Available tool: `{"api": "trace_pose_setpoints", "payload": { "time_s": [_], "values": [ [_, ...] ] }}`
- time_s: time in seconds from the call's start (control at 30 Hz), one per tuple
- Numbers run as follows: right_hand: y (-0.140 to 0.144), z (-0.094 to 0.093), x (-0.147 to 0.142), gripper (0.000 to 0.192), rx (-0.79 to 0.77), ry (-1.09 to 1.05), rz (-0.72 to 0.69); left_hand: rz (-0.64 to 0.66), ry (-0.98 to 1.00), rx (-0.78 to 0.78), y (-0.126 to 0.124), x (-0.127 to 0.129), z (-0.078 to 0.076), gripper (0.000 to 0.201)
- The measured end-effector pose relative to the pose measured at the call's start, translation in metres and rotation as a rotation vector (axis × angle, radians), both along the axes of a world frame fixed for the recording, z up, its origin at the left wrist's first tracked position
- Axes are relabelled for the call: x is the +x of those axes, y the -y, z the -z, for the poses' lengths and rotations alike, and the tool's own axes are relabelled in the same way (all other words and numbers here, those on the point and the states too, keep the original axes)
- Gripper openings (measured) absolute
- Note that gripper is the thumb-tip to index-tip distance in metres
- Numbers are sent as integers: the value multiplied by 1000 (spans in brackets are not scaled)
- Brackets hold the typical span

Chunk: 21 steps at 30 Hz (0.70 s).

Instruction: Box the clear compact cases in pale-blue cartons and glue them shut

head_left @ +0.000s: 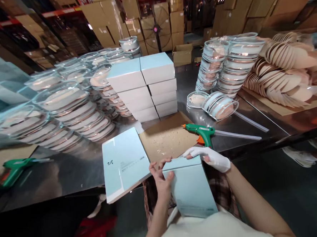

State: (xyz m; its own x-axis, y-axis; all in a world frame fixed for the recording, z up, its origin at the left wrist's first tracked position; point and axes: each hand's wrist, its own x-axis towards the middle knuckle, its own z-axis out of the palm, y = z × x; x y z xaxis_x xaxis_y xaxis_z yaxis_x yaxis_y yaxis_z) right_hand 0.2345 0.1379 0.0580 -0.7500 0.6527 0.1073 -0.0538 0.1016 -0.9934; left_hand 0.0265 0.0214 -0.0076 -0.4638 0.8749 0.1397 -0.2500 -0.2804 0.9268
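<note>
I hold a pale blue carton (191,188) upright against my lap at the table's near edge. My left hand (161,180) grips its left side, fingers spread along the top flap. My right hand (209,158), in a white glove, presses the top right corner. A flat pale blue carton (123,163) lies on the table just left of my left hand. A green glue gun (202,133) rests beyond my right hand, on the edge of a brown cardboard sheet (165,139).
Stacked closed blue boxes (146,87) stand mid-table. Piles of clear round cases (72,109) fill the left, more clear cases (230,64) stand at right beside beige pads (286,67). A second green glue gun (15,168) lies far left. Another person's shoe (297,156) shows at right.
</note>
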Motion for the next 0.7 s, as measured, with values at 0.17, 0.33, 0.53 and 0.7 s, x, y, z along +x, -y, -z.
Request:
{"api": "trace_pose_setpoints", "payload": {
  "time_s": [0.17,0.33,0.53,0.7],
  "values": [
    [4,-9,14,56,317,117,-108,-18,-147,-16,-1,-12,9,44],
    [2,-9,12,34,351,151,-144,44,-213,-127,0,-11,13,43],
    [7,12,16,48,293,115,-102,160,-297,-155,9,-15,0,44],
    [-59,-9,63,74,466,337,621,-97,-115,-252,21,-49,-6,46]
  ]
}}
